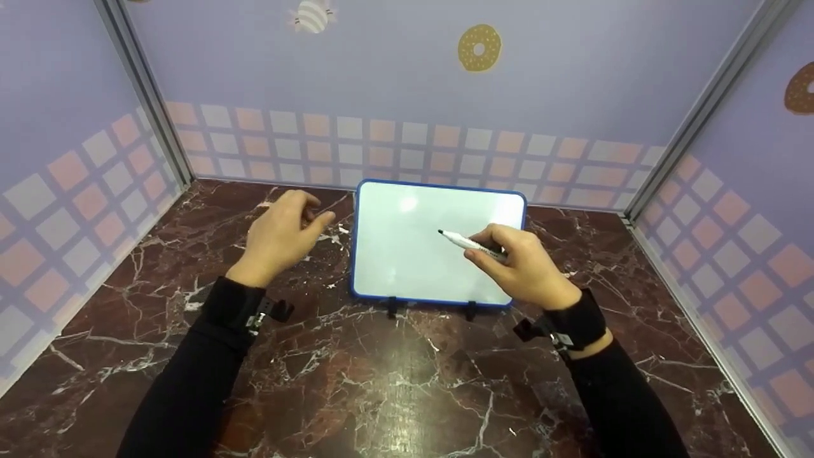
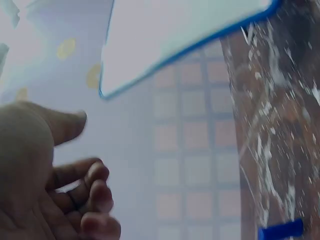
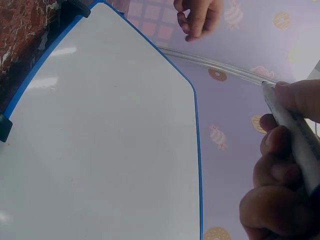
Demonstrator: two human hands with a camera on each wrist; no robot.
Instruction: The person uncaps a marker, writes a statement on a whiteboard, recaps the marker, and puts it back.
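Observation:
A whiteboard [image 1: 420, 245] with a blue frame leans upright on black stand feet [image 1: 471, 310]. Its face carries no writing that I can make out. My right hand [image 1: 524, 264] pinches a white marker [image 1: 467, 243] between thumb and fingers, in front of the board's right half. The uncapped dark tip points up and left; whether it touches the board is hard to tell. My left hand [image 1: 280, 235] hovers left of the board, fingers loosely bent and holding nothing. In the left wrist view a small blue cylinder [image 2: 281, 230] lies on the table.
The table [image 1: 381, 381] has a dark red marbled top with a glossy sheen. Patterned lilac walls [image 1: 394, 76] stand behind and on both sides, joined by metal corner posts [image 1: 706, 108]. Black wrist cameras [image 1: 280, 310] are strapped to both wrists.

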